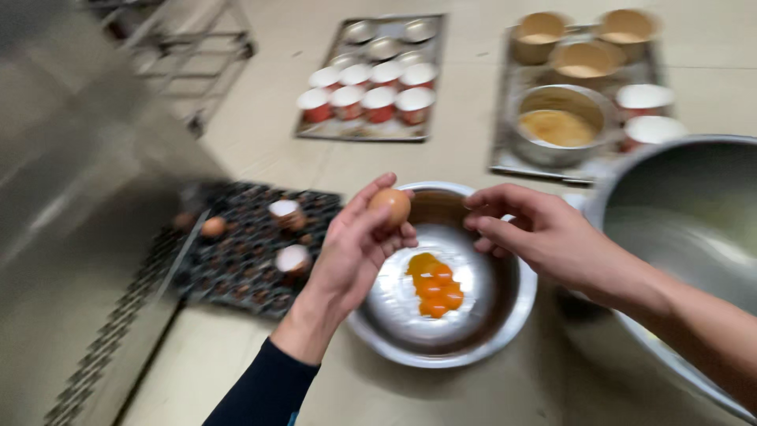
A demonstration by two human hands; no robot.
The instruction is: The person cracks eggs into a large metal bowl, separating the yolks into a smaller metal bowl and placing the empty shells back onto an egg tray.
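Seen from above: the left hand (355, 244) pinches a whole brown egg (390, 207) over a steel bowl (505, 315) on the floor; the right hand (536, 233) hovers beside it, fingers loosely curled, holding nothing. Several egg yolks (434, 285) already lie in the bowl — this egg is uncracked. To the left, a dark egg tray (236, 268) holds a few eggs and emptied shells, so little seems left; trays of red cups (371, 95) and a large steel basin (678, 237) sit nearby.
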